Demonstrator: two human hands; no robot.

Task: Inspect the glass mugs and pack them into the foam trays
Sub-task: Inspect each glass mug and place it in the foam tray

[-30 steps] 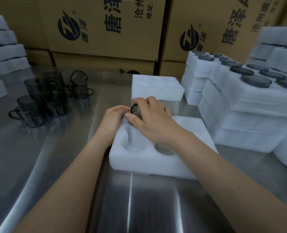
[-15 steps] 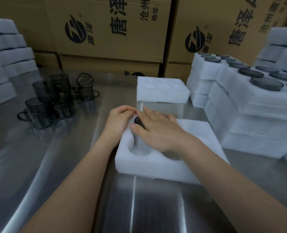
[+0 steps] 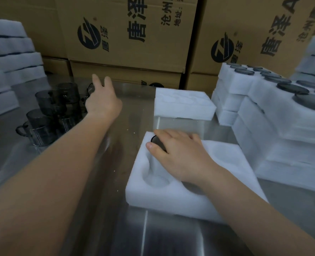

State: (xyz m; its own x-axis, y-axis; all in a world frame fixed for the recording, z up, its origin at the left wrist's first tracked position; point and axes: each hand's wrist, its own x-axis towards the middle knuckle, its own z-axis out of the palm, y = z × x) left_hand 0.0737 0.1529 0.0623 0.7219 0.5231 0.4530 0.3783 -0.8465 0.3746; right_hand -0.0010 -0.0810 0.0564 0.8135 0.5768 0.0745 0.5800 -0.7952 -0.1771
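Two hands work well apart here, and that split is where your risk lies. Your left hand (image 3: 102, 102) is extended toward the loose mugs (image 3: 48, 115), which stand crowded together on the left of the steel desk (image 3: 101, 228), several of them touching. A reach into that cluster without your full attention could likely knock one against its neighbour or tip it onto the metal, and glass on glass chips easily. Your right hand (image 3: 178, 152) lies on the packed mug (image 3: 155, 140), which sits in the far-left pocket of the foam tray (image 3: 171, 193). Only a sliver of its dark rim shows, so whether it is fully seated cannot be told. If it sits tilted, pressure from above could stress the glass or tear the foam. The tray may also slide on the polished surface, since nothing else braces it. As to pose: the left arm is stretched forward and left, hand unclenched, fingers spread and straight, holding nothing. Whether the fingertips touch a mug cannot be told. The right forearm crosses the near pockets of the tray, palm down, fingers laid flat over the mug and thumb beside its rim, pressing rather than gripping.
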